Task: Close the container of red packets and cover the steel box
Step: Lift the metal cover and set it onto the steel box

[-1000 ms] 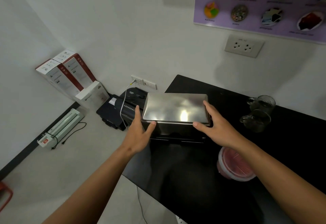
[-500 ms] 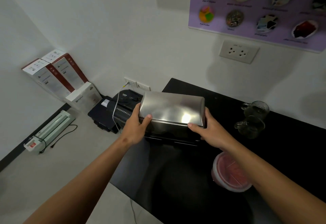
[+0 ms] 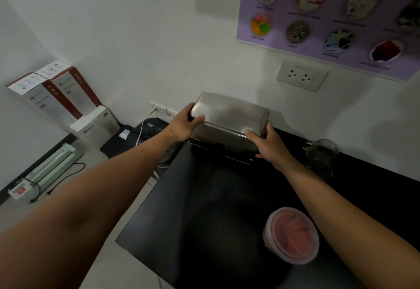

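Nearest the camera, the round container of red packets (image 3: pixel 292 235) sits on the black table (image 3: pixel 204 220) by the person's right forearm, and its clear lid looks to be on already; so the step in hand is probably the steel one. Further out, both hands are on the steel cover (image 3: pixel 229 116) at the table's far edge by the wall; the left hand (image 3: pixel 181 127) grips its left end, thumb on top and fingers (image 3: pixel 197 118) curled round the side; the right hand (image 3: pixel 271 146) pinches the near right corner the same way. The cover sits tilted, its far side higher, over a dark base that's mostly hidden; can't tell if it's seated. Best bet: keep both ends level, line up the corners before lowering, and press down evenly so it doesn't jam crooked. The glass mugs (image 3: pixel 321 155) stand just to the right, so watch that elbow; beyond them it's only the wall socket (image 3: pixel 301 78) and a purple poster (image 3: pixel 329 16).
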A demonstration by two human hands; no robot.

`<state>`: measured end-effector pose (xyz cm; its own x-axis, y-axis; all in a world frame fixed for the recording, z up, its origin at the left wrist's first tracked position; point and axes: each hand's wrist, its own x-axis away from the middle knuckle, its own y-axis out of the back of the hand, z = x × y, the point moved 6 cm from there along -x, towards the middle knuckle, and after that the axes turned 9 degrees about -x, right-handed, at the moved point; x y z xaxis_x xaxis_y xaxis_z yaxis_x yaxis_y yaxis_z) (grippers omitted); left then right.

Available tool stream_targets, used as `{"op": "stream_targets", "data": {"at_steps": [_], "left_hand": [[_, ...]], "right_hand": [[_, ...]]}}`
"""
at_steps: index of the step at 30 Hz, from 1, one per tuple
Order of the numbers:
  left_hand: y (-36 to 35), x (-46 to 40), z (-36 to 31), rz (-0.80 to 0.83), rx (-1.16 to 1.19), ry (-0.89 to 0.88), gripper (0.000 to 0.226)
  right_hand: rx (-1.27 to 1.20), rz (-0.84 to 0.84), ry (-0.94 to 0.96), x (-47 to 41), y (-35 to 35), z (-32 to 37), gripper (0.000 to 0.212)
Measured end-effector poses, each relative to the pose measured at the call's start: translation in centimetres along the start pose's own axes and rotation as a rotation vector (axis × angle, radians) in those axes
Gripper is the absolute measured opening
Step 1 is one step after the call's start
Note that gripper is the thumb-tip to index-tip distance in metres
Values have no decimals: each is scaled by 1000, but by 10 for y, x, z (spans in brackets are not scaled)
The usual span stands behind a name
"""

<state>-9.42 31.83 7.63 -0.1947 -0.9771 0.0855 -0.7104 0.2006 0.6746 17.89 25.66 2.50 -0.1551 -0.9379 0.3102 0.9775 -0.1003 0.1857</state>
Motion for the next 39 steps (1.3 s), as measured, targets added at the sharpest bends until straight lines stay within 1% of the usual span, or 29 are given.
{"op": "stream_targets", "data": {"at_steps": [3,13,18,32,39], "left_hand": [[1,-19,-6,-11,-35,-15,34],[1,-54,-9,18,-7,-42,34],[-3,-71,-2,25,-1,-44,30],[-8,-82,3,14,64,-81,30],[-9,-82,5,10,57,-73,31]], "right_hand": [[12,-27,-18,-16,3,2,100],[11,-62,-45,-47,8,7,110],[9,-74,-40,-52,11,8,102],[41,-87,-33,-52,15,14,95],[57,-74,-35,-53,16,15,95]]}}
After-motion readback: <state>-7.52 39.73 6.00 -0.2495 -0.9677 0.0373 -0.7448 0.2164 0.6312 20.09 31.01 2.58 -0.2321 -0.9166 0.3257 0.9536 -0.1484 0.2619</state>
